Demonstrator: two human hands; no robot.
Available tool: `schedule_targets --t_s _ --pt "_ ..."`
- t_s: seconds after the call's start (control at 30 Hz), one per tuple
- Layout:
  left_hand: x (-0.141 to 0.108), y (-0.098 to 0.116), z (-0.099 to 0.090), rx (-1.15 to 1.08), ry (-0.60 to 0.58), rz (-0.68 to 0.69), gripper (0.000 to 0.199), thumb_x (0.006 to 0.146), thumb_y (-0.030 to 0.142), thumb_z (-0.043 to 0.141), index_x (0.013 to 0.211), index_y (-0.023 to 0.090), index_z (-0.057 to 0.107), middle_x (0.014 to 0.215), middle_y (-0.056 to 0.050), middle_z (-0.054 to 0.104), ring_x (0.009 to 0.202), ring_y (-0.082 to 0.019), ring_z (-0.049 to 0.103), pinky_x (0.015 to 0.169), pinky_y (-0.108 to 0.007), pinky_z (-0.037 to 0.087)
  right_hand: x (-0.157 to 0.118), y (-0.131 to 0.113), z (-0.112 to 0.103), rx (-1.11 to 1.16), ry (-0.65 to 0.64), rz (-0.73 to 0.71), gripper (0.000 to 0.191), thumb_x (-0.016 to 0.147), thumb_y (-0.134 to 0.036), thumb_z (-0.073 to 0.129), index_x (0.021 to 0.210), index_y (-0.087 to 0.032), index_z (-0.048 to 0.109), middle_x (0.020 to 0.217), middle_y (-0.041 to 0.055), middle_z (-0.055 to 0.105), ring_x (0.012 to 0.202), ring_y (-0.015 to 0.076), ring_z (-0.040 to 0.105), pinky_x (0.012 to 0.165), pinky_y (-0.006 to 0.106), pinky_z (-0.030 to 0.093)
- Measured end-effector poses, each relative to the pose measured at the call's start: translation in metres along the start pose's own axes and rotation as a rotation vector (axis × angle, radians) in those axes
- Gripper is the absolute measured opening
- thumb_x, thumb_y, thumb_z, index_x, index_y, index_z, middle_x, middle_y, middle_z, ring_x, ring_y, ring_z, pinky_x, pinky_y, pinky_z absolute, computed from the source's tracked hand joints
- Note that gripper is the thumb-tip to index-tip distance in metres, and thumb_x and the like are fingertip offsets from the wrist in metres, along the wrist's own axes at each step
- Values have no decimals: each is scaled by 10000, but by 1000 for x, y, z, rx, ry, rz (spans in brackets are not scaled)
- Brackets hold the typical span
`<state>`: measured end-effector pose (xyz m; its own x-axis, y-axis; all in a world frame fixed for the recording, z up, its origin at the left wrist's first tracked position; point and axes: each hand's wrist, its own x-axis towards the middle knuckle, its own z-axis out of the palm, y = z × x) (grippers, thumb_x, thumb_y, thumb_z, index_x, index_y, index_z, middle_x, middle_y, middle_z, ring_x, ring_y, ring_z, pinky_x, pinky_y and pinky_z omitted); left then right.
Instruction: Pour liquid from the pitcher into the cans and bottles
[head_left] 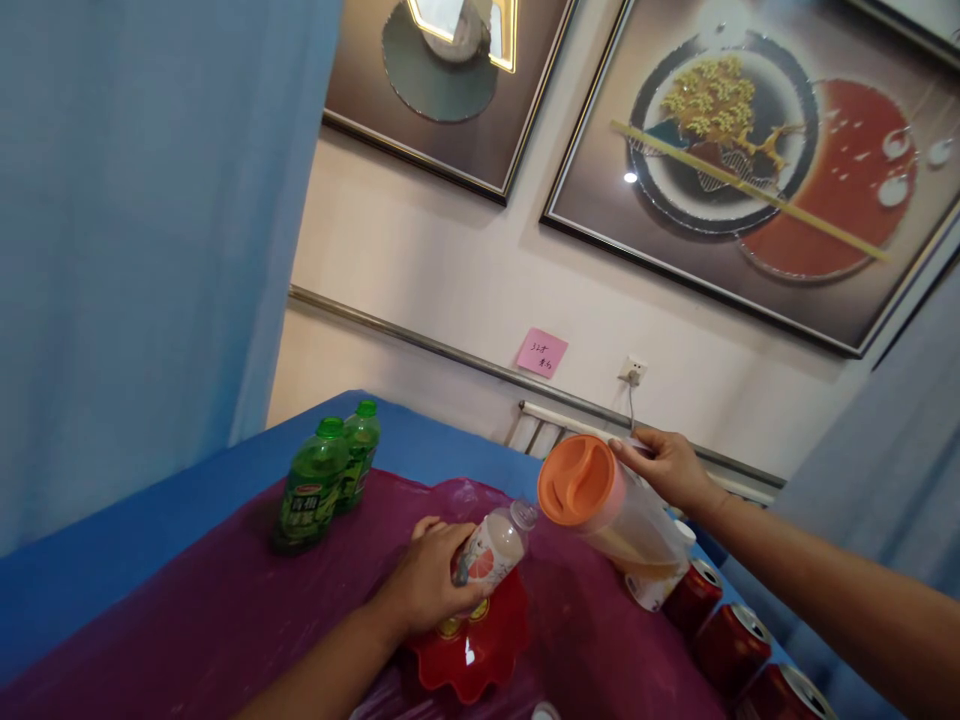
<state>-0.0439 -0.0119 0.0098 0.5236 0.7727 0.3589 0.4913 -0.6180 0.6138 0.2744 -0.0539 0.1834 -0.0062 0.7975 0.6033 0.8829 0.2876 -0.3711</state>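
Note:
My left hand (431, 580) is wrapped round a small clear bottle (491, 548) with an orange-slice picture on its label. Its neck is uncapped, and the bottle leans to the right above a red scalloped plate (480, 650). In my right hand (671, 470) is the handle of a clear plastic pitcher (637, 530) with an orange lid (577, 480). The pitcher tilts left, its lid close to the bottle's mouth. Some yellowish liquid lies low inside it. No stream between the two can be made out.
Two green bottles (311, 485) stand at the left on the purple sheet (225, 590). Several red cans (731, 645) line the right side, beside a partly hidden bottle (649, 590). A white cap (545, 711) lies at the bottom edge. Blue curtains (150, 230) hang on both sides.

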Motion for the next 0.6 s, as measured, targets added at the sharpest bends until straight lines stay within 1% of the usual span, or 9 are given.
schedule_targets --t_s 0.33,0.6 --pt "-1 1 0 3 -10 -3 425 677 370 770 1067 233 671 1166 -39 740 1103 -306 631 1139 -497 227 1 -6 -4 -28 -6 -12 545 818 -641 582 545 -240 331 540 -65 255 499 94 264 462 246 202" --pt "-1 3 0 -11 -16 -7 406 675 358 769 1049 237 670 1127 -37 751 1071 -297 641 1138 -490 225 3 -6 -7 -51 -13 -34 564 815 -665 577 542 -240 327 529 -67 259 494 92 263 452 242 201"
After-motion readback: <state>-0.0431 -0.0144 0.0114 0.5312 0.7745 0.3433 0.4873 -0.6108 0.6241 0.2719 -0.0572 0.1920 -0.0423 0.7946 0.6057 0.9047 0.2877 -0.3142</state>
